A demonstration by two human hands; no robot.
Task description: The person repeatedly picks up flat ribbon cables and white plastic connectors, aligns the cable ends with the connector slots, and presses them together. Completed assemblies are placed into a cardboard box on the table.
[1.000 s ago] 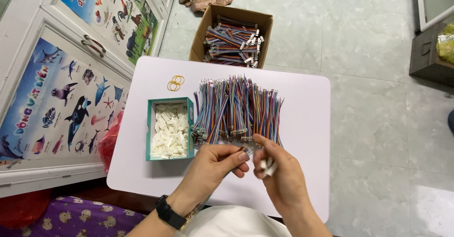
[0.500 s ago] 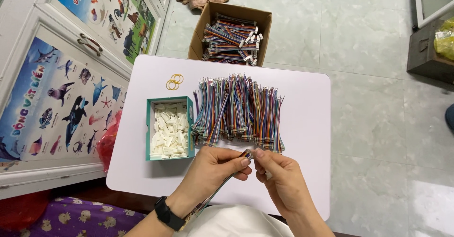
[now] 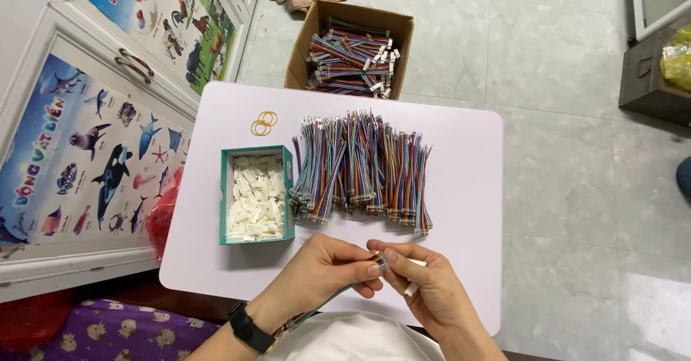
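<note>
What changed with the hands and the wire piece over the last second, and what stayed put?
The left hand and right hand drew closer together, their fingertips now meeting on the end of the multicoloured wire strip. The right hand keeps a white connector. The wire pile, teal box of connectors, rubber bands and cardboard box stayed put.

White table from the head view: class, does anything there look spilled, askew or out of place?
Nothing stands out. The coloured wires lie in a fairly even row on the white table, the white connectors stay inside the green box, and two rubber bands lie beside it.
</note>
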